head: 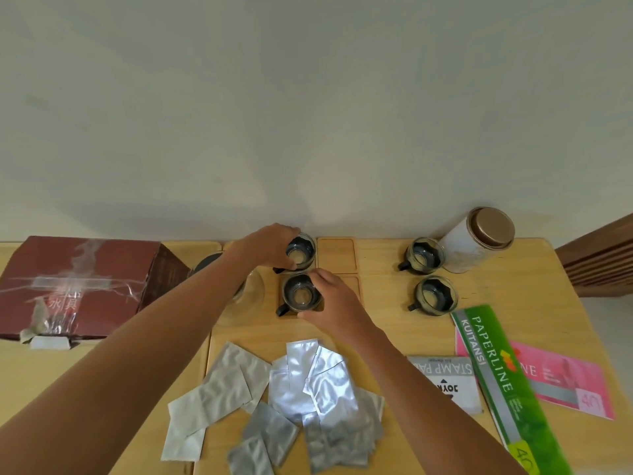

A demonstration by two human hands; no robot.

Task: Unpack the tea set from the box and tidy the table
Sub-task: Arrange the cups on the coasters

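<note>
Two glass tea cups with black holders sit on wooden coasters at the table's middle back. My left hand (270, 246) grips the far cup (301, 252) from its left side. My right hand (334, 299) holds the near cup (301, 294) from its right side. Two more cups (425, 257) (435, 295) stand free to the right. An empty wooden coaster (337, 253) lies beside the far cup. A glass teapot (248, 293) with a dark lid is partly hidden under my left forearm. The dark red tea set box (82, 286), taped shut, rests at the left.
A pile of silver foil sachets (294, 402) covers the near middle. A white canister with a bronze lid (478, 240) stands at the back right. A green Paperline receipt book (503, 382), a pink booklet (565, 382) and a stamp pad box (448, 380) lie at the right.
</note>
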